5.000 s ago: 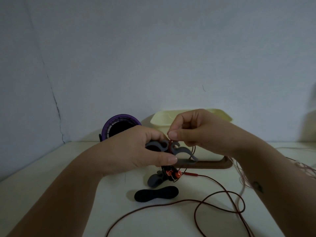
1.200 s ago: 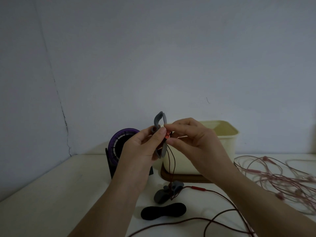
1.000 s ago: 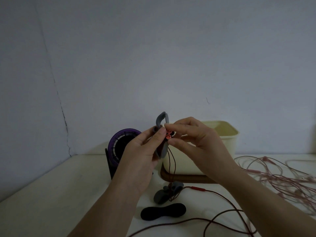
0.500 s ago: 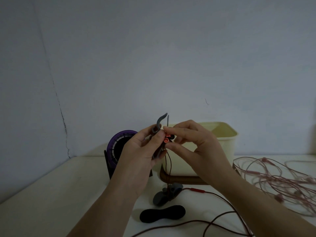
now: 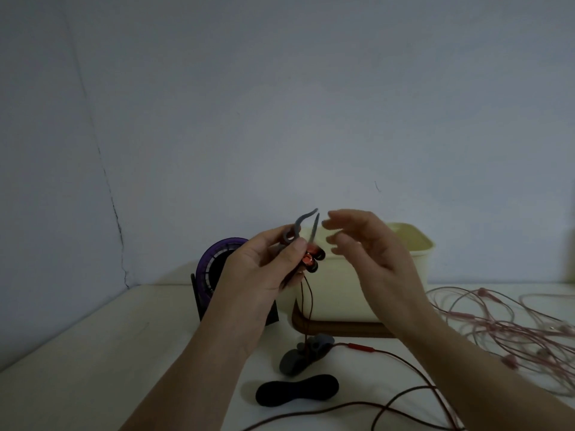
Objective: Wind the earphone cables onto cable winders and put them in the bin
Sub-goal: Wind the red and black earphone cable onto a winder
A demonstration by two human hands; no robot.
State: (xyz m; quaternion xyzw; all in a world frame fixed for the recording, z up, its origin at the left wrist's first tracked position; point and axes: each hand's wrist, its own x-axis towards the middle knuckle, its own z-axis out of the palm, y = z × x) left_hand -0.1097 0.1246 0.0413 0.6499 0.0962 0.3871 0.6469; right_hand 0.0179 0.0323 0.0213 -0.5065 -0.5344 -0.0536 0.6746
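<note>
- Left hand [image 5: 264,275] pinches a thin grey rubbery cable winder [image 5: 298,227], upright, just left of the cream plastic bin [image 5: 333,297], thumb pressing the shiny red earbuds [image 5: 311,259] against it.
- Right hand [image 5: 373,253] hovers in front of the bin, fingers spread and holding nothing, I think (it's pretty blurry).
- Dark red earphone cable [image 5: 404,396] hangs from the buds and loops around in front of the bin.
- Another grey winder [image 5: 306,354] and a black bone-shaped winder [image 5: 297,390] lie in front of the bin too.

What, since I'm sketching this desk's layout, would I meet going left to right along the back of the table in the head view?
purple fan → cream bin → tangle of pink earphone cables. The two winders lying on the table overlap these in the picture, so they are left out.
</note>
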